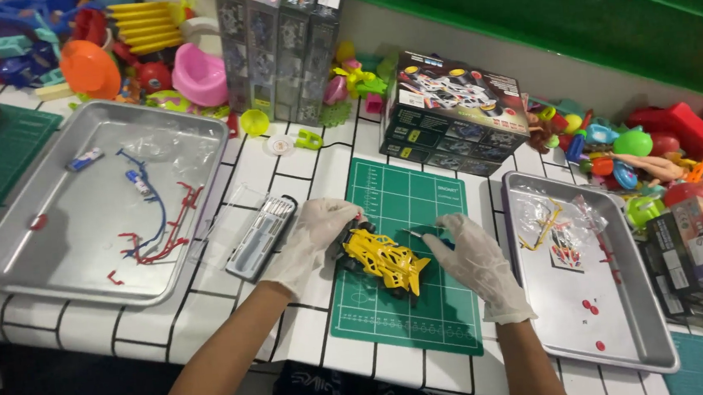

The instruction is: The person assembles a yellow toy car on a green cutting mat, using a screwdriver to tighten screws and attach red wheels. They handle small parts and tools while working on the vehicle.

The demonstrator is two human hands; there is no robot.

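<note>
Yellow model car (382,259) looks mostly built, body shell already on, sitting on the green cutting mat (408,301). Left hand (314,235) grips its rear, fingers curled around it; right hand (475,259) pinches a tiny part, can't tell what. Stripped red sprues in the left tray (59,267) suggest little's left.

Looks like a hobby workshop for toy model kits — white tiled worktop (211,314) with a green cutting mat (419,217), two metal trays (9,254) of loose parts, stacked kit boxes (279,46) and heaps of bright plastic toys (110,49) along the back.

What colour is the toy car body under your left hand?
Yellow. The toy car body sits on the green cutting mat, seen best in the head view.
</note>
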